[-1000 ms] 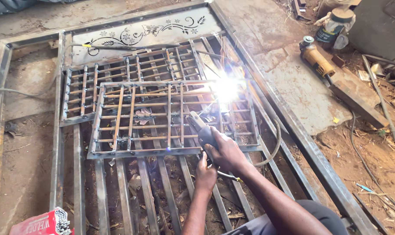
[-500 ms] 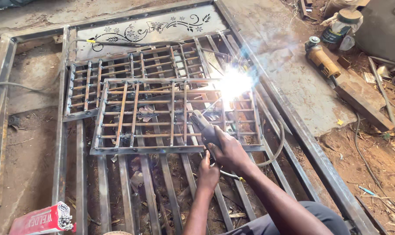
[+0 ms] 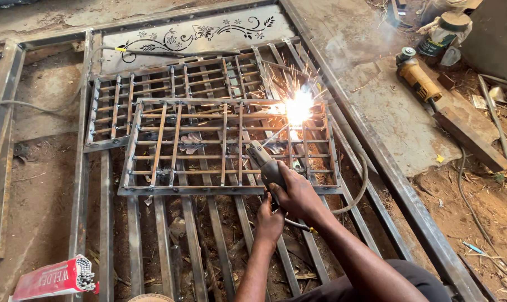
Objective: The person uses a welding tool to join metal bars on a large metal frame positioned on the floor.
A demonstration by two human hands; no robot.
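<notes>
Bare dirt ground was covered by a steel gate frame (image 3: 410, 201) on which two bar grilles were laid. Since half a second before, the arc (image 3: 299, 107) had stayed near the front grille's (image 3: 209, 145) far edge, at one o'clock from the hands. The grey electrode holder (image 3: 263, 160) was grasped by the right hand (image 3: 299, 196), which was propped from below by the clenched left hand (image 3: 270, 222). A yellow grinder (image 3: 418, 78) lay at two o'clock.

Both hands (image 3: 290, 201) w/ electrode holder (image 3: 263, 162), grille (image 3: 209, 145)
</notes>
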